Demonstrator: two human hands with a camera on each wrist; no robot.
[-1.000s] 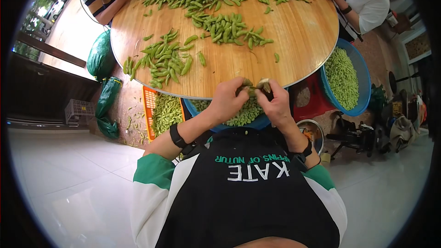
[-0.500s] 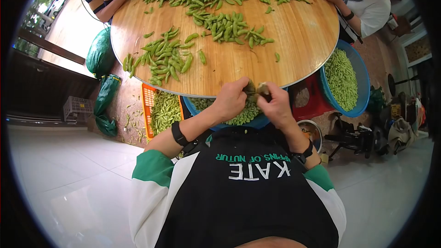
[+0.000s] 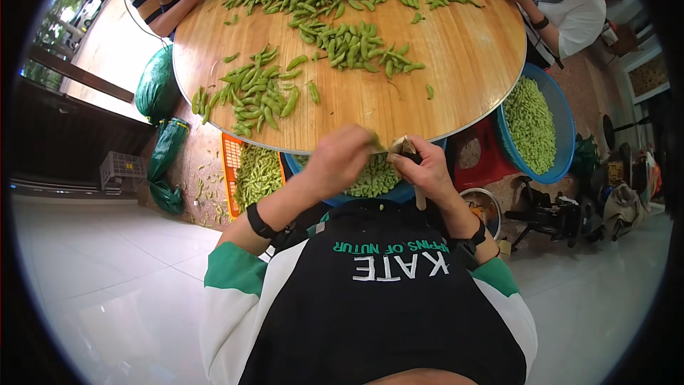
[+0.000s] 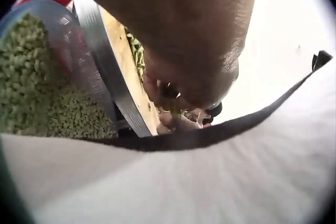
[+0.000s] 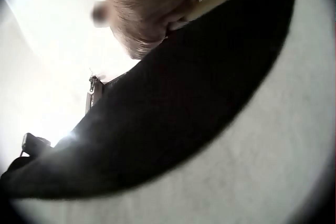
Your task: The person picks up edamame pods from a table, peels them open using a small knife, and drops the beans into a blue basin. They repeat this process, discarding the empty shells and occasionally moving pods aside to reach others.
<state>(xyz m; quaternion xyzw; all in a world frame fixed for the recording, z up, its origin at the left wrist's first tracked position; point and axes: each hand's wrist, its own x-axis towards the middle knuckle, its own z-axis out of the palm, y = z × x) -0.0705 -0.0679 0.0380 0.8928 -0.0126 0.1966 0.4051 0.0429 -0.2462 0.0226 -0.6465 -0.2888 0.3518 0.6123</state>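
Observation:
My left hand [image 3: 340, 162] is blurred, held over the near table edge with its fingers curled. A green soybean pod [image 3: 375, 141] shows at its fingertips; in the left wrist view the fingers [image 4: 170, 90] are dark and partly hidden. Close by on the right, my right hand [image 3: 432, 169] has its thumb and finger bent together. A brown and whitish covering [image 3: 402, 145] shows at its fingertips, and a pale elongated piece [image 3: 420, 198] shows just below the hand. I cannot tell what the right fingers hold. Under both hands stands a blue basin of shelled beans [image 3: 376, 180].
Soybean pods [image 3: 260, 93] lie in piles on the round wooden table [image 3: 470, 64]. An orange basket [image 3: 229, 171] holds pods at left; a second blue basin [image 3: 563, 114] of beans stands at right by a red stool [image 3: 484, 153]. Two people sit across.
My hands were together at the table edge; now the left has pulled away to the left, blurred. The right stays nearly in place, and the pale piece below it has come into view.

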